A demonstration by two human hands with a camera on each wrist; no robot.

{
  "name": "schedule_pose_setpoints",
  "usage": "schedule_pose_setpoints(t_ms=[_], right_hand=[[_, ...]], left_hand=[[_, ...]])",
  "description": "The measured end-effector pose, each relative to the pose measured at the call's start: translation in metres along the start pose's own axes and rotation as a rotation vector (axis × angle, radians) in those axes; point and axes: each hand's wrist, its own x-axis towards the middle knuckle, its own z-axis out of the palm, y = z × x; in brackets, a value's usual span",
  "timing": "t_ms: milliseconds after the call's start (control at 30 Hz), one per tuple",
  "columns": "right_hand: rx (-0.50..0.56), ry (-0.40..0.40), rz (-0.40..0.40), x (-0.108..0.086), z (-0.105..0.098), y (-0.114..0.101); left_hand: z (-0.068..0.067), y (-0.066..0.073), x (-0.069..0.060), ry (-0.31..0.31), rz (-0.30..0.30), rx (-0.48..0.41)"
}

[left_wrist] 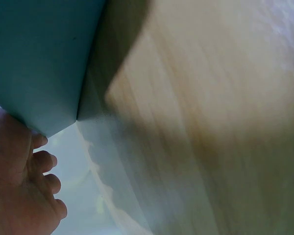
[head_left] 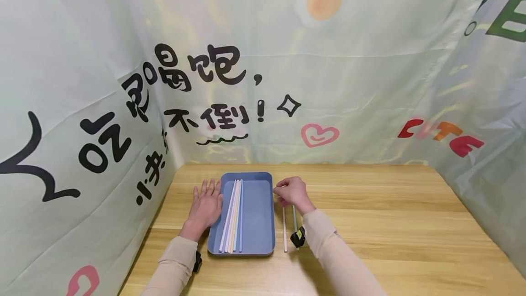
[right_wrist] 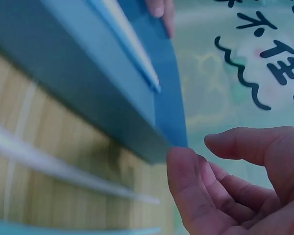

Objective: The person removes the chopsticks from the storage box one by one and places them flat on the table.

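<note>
A blue rectangular tray (head_left: 256,214) lies on the table with several thin pastel sticks (head_left: 234,216) along its left half. My left hand (head_left: 207,204) is at the tray's left side, its fingers spread and pointing away from me; the left wrist view shows those fingers (left_wrist: 51,183) beside the tray wall. By the tray's upper right side is my right hand (head_left: 292,192), with thumb and index finger apart and nothing between them in the right wrist view. Below it lie a pale pink stick (head_left: 285,232) and a pale green stick (head_left: 294,216), the latter partly hidden by the wrist.
The wooden table (head_left: 378,232) extends to the right of the tray. A printed cloth (head_left: 361,81) hangs behind the table and along both sides, close to my left arm.
</note>
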Motion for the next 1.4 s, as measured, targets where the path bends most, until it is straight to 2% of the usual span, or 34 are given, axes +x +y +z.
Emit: schedule_pose_setpoints(t_ms=[267,633,933,1133,1400], right_hand=[[0.086,-0.065,0.021,-0.001,0.026,-0.014],[0.119,-0.141,-0.002,0.002,0.056,-0.018],[0.013,-0.14,-0.018,0.002,0.082,-0.008],[-0.015,-0.134,-0.018,0.001,0.091,-0.003],[-0.095,-0.111,-0.073,0.003,0.101,0.007]], left_hand=[[0.001,0.001,0.0,-0.001,-0.01,-0.009],[0.001,0.002,0.0,0.0,-0.014,-0.001],[0.002,0.002,0.0,0.011,-0.026,-0.002],[0.001,0.002,0.0,0.006,-0.023,0.001],[0.003,0.0,0.0,0.002,-0.019,0.0]])
